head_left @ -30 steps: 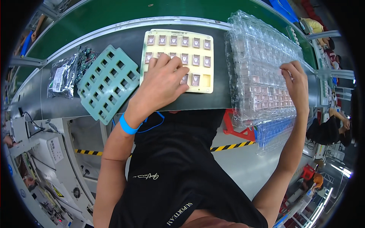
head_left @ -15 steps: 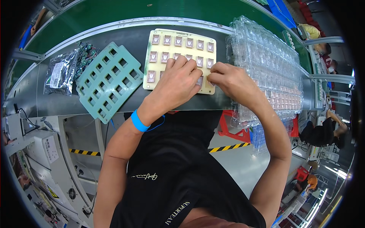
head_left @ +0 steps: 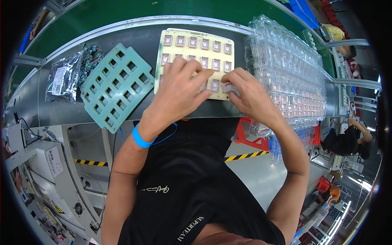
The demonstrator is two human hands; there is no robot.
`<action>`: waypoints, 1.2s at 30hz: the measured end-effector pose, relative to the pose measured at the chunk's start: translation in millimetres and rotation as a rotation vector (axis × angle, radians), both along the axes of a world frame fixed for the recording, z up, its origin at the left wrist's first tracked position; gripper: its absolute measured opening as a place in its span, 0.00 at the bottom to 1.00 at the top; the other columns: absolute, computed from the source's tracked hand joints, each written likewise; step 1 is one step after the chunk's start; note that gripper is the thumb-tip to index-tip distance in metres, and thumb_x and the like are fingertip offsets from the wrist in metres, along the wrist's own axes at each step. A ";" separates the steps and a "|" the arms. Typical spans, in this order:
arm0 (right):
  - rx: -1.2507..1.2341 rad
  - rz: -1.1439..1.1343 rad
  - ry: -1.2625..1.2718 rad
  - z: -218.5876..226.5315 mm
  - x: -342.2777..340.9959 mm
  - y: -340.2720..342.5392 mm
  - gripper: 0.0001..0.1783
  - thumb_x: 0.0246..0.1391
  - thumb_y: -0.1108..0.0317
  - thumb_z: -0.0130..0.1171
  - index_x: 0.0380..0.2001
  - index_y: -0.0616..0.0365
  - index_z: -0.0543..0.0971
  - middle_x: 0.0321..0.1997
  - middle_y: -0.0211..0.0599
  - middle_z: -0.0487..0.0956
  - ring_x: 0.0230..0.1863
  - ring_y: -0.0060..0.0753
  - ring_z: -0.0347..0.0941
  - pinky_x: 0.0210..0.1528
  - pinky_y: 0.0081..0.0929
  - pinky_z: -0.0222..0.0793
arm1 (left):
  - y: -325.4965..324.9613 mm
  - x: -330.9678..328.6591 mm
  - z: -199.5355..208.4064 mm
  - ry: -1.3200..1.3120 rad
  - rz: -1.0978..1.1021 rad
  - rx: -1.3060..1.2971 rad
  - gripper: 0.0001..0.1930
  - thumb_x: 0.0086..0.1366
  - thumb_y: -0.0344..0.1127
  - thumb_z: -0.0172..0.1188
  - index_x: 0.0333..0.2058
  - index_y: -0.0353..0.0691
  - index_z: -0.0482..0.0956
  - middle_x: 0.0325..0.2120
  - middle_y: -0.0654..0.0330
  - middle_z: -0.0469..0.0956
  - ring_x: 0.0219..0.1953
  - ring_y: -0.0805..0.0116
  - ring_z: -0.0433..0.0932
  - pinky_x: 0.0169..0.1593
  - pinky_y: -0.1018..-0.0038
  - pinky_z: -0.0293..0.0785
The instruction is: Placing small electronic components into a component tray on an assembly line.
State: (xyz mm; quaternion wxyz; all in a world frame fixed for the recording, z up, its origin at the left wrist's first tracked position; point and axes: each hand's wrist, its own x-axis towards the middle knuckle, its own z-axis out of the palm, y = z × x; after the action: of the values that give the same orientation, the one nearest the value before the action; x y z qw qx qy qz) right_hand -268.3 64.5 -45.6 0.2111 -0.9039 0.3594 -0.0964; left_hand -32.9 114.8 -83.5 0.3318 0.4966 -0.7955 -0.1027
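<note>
A cream-coloured fixture plate [head_left: 198, 50] lies on the bench before me, with rows of small pinkish rectangular parts [head_left: 205, 43] set in it. Over its lower left area hovers my left hand [head_left: 181, 83], fingers bent and spread with nothing visible between thumb and forefinger; it hides some of the parts. At the plate's lower right corner, my right hand [head_left: 248, 93] pinches one small rectangular part [head_left: 229, 87], slightly tilted, by the last position of the bottom row. Beside that piece sits another part [head_left: 215, 85] in the same row. A blue band [head_left: 141, 138] circles my left wrist.
Left of the plate lies a teal frame [head_left: 118, 87] with square holes. Farther left are a silver bag [head_left: 64, 83] and a heap of small wired boards [head_left: 90, 57]. Clear plastic trays [head_left: 288, 61] are stacked on the right, some pockets holding pinkish parts. A green conveyor [head_left: 183, 9] runs behind.
My left hand has shifted left and its fingers have spread. My right hand has turned slightly, and the part in its pinch now shows at the corner position.
</note>
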 end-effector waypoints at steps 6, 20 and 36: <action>0.074 -0.181 -0.019 13.1 3.8 9.2 0.19 0.53 0.72 0.66 0.49 0.60 0.76 0.46 0.49 0.75 0.45 0.58 0.76 0.50 0.46 0.74 | 21.8 58.9 -0.8 0.036 0.173 0.008 0.18 0.54 0.32 0.73 0.46 0.40 0.85 0.40 0.59 0.77 0.46 0.56 0.71 0.52 0.62 0.69; 0.117 -0.245 0.095 21.9 15.7 25.4 0.30 0.52 0.75 0.64 0.60 0.53 0.72 0.51 0.48 0.73 0.51 0.58 0.76 0.53 0.47 0.74 | 3.0 31.6 -8.3 -0.009 0.034 -0.013 0.18 0.56 0.37 0.72 0.45 0.39 0.84 0.40 0.62 0.75 0.47 0.59 0.69 0.49 0.62 0.64; -0.159 -0.451 -0.077 -23.6 46.8 50.6 0.27 0.49 0.68 0.73 0.55 0.49 0.82 0.61 0.42 0.72 0.65 0.54 0.63 0.64 0.46 0.67 | -0.8 40.8 -6.3 0.001 -0.035 0.059 0.17 0.54 0.35 0.72 0.43 0.40 0.83 0.43 0.60 0.75 0.49 0.56 0.69 0.53 0.61 0.65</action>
State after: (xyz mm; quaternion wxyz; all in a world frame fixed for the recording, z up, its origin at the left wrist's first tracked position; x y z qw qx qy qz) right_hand -221.4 115.1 -69.2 0.1261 -0.8102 0.5351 -0.2035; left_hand 7.9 114.0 -89.8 0.3157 0.4919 -0.8006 -0.1321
